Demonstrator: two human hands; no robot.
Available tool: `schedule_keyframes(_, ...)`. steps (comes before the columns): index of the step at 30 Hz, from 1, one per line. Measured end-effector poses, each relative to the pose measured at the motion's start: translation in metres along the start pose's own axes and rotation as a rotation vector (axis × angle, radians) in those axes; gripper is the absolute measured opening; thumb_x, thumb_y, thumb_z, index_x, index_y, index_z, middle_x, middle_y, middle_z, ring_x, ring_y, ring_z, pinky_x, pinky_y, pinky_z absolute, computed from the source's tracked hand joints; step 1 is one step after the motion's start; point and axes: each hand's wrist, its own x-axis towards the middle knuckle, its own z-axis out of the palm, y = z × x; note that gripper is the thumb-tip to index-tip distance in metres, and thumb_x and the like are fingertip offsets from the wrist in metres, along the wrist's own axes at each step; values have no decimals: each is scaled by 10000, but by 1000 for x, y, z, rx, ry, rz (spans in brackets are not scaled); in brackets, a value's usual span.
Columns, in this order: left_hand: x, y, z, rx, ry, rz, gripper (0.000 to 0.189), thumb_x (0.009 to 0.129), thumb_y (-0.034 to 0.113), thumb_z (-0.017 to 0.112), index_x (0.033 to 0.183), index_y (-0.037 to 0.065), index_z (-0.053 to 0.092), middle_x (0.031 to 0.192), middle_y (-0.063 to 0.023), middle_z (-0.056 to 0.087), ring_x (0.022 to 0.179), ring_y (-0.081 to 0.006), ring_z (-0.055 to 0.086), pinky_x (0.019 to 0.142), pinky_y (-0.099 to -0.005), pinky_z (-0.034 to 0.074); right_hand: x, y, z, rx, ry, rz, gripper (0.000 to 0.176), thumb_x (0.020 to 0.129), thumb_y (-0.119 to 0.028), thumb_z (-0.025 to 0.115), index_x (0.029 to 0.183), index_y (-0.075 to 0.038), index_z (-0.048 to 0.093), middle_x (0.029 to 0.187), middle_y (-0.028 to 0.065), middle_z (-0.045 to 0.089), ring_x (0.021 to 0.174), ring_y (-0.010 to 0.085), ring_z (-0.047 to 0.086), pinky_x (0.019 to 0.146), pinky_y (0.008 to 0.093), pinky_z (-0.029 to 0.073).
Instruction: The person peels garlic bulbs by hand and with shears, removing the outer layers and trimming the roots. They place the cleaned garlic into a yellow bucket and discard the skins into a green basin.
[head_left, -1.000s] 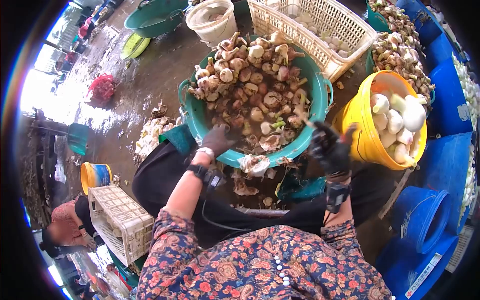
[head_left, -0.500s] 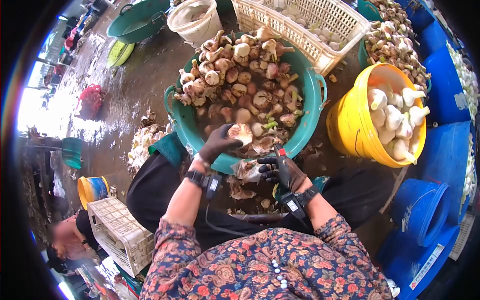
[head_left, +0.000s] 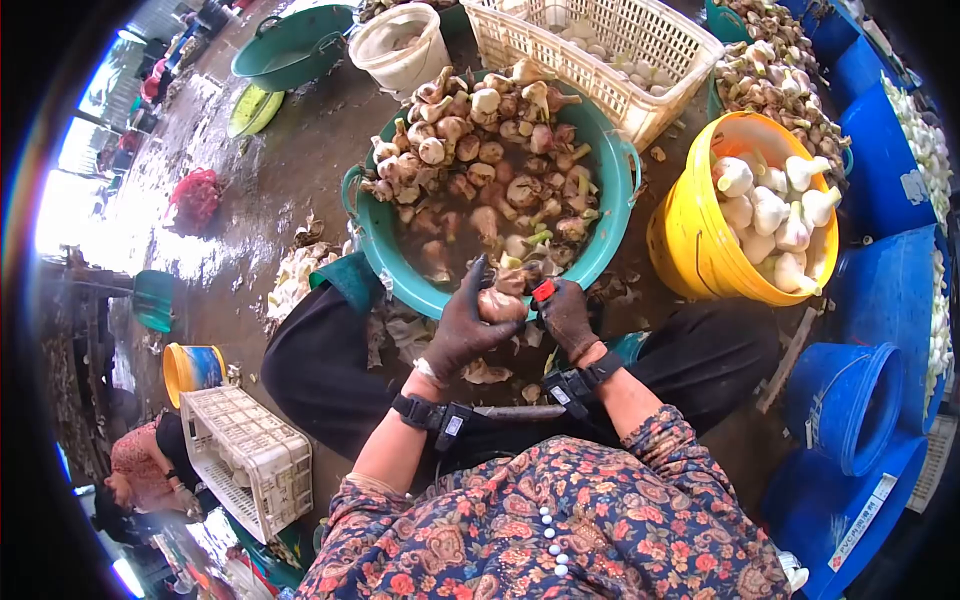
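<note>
My left hand (head_left: 464, 328), in a dark glove, is closed around a garlic bulb (head_left: 502, 306) with its stem end pointing up and away from me. Close beside it, my gloved right hand (head_left: 568, 320) grips a small black-and-red hand tool (head_left: 543, 291). The tool's working end is against or very near the bulb's stem; the fingers and bulb hide its exact kind. Both hands are at the near rim of a green tub (head_left: 610, 240), which contains many unpeeled garlic bulbs (head_left: 465, 148) in brownish water.
A yellow bucket (head_left: 680, 240) of trimmed white garlic leans to the right. Behind the tub are a cream plastic crate (head_left: 600, 75) and a white bucket (head_left: 400, 55). Blue containers (head_left: 840, 410) line the right side. Peelings (head_left: 296, 275) lie left, and another person (head_left: 150, 455) sits lower left.
My left hand has drawn the garlic bulb back toward me and right. My right hand has brought the tool up to the bulb; before, the hands were apart.
</note>
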Motion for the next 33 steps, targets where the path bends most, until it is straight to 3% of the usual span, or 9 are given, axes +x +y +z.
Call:
schedule_keyframes(3,-5,5,2,190,-31,122,980,598,194,785,1381,-16,234,1189,-179,520,1097,-226,521,912,-315,429,-8,-19,4,-311,-17,-30,317,814,-275,585,713,25,605,684,255,572,707,418,576,602,448,446)
schedule_keyframes(6,-5,3,0,347,-59,192,989,619,156,766,1402,-7,185,1210,-177,518,1109,-248,524,920,-322,430,-7,-12,3,-317,-64,-184,279,810,-249,592,726,17,603,695,264,569,717,423,576,611,452,446)
schedule_keyframes(8,-2,11,-4,128,-66,57,985,640,138,761,1412,-1,165,1198,-175,524,1093,-216,530,919,-313,431,-9,-10,4,-345,-20,-209,263,826,-238,587,753,13,608,656,199,601,632,351,600,570,408,448)
schedule_keyframes(11,-5,12,-19,-131,-119,-36,1008,619,123,791,1415,12,184,1193,-153,516,1085,-196,514,922,-321,427,-7,-9,-9,440,-383,305,249,882,-252,528,864,-14,599,700,-16,563,596,73,497,514,249,412)
schedule_keyframes(20,-4,-10,-9,-446,-19,-171,922,642,83,787,1384,-13,249,1185,-128,511,1072,-174,508,920,-301,424,-27,-42,-17,866,-410,329,246,898,-235,509,977,-20,598,779,-11,578,617,46,479,525,194,381)
schedule_keyframes(23,5,-54,-8,266,307,53,764,684,92,777,1303,-44,351,1119,-117,556,968,-147,559,858,-270,459,-29,-51,-22,369,-685,-21,267,875,-207,555,1023,8,614,811,-2,595,702,65,515,623,219,439)
schedule_keyframes(26,6,-17,-22,-460,416,-291,746,660,236,804,1247,-40,437,1103,-155,565,997,-215,564,841,-304,471,-17,-20,-18,-226,-952,-91,361,843,-291,569,1045,6,606,896,120,650,747,159,589,711,315,474)
schedule_keyframes(28,3,-7,-35,-544,335,-311,848,657,213,815,1314,-48,348,1162,-181,527,1058,-227,527,869,-317,462,-27,-17,-12,-1054,-623,-8,466,796,-456,543,909,-11,617,884,206,645,824,367,620,723,411,483)
schedule_keyframes(33,-6,5,-26,-133,-53,-50,1087,625,216,826,1428,13,122,1187,-171,498,1079,-208,501,926,-320,408,1,5,-6,-320,-193,-127,276,799,-278,595,805,-5,633,723,221,616,749,376,616,618,435,466)
